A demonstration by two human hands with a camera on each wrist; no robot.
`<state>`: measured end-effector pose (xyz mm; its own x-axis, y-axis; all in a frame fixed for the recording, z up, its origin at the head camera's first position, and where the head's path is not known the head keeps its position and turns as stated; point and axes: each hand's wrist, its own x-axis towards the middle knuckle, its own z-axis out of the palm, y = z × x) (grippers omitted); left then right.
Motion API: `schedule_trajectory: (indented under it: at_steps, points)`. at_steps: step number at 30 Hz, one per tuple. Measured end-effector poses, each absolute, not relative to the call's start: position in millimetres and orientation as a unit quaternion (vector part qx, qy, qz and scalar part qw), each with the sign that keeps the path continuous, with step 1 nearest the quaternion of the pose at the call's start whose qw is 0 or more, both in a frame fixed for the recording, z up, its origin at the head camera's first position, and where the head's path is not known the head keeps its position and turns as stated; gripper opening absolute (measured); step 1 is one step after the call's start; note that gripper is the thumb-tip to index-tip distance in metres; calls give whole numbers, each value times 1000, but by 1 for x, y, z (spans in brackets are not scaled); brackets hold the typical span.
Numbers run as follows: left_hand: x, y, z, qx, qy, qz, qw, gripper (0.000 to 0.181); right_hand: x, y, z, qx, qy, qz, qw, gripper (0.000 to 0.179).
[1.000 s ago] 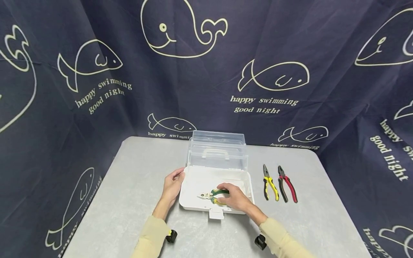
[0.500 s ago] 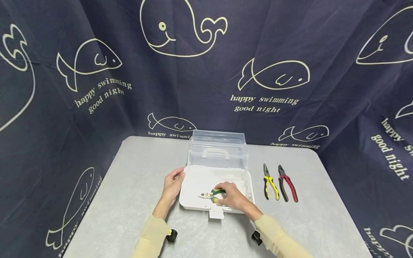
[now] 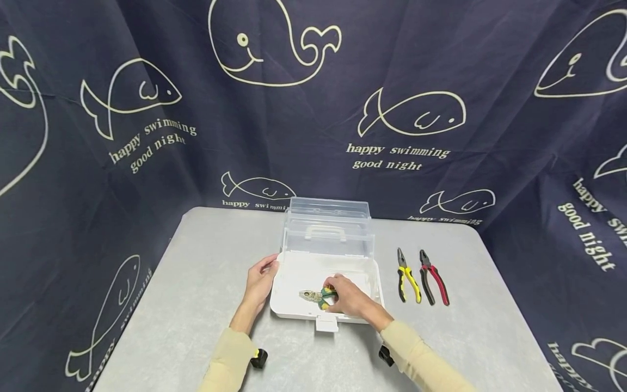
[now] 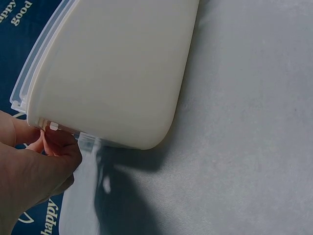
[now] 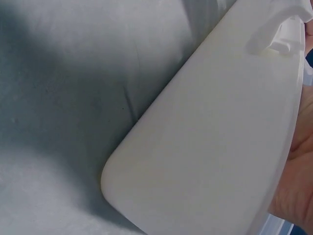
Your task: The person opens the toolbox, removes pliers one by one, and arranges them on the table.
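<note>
A white plastic toolbox (image 3: 296, 275) stands on the table with its clear lid (image 3: 330, 246) raised behind it. My left hand (image 3: 259, 282) holds the box at its back left corner; in the left wrist view, the thumb and fingers (image 4: 61, 156) pinch close at the rim. Inside the box lies a pair of pliers (image 3: 309, 295) with green and yellow handles, its metal head pointing left. My right hand (image 3: 351, 296) reaches over the front right of the box and grips those handles between thumb and fingers. The box wall hides most of this hand in the right wrist view.
Yellow-and-black long-nose pliers (image 3: 409, 277) and red-and-black pliers (image 3: 434, 277) lie on the grey table (image 3: 470, 337) right of the box. A white latch (image 3: 326, 323) hangs at the box front. A dark blue curtain (image 3: 318, 136) surrounds the table's back and sides.
My right hand has shifted a little left along the green-and-yellow pliers, covering more of their handles, which now sit closer together. My left hand stays at the box corner.
</note>
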<state>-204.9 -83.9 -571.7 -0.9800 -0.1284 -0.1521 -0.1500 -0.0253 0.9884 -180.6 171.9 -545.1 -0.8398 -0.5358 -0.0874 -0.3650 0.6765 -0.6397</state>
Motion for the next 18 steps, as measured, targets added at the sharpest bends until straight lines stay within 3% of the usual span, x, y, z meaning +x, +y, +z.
schedule_trajectory:
  at_steps: [18]
  points:
    - [-204,-84,-569,-101,704,703,4,32,-182,170,-541,-273,893,-321,160,33]
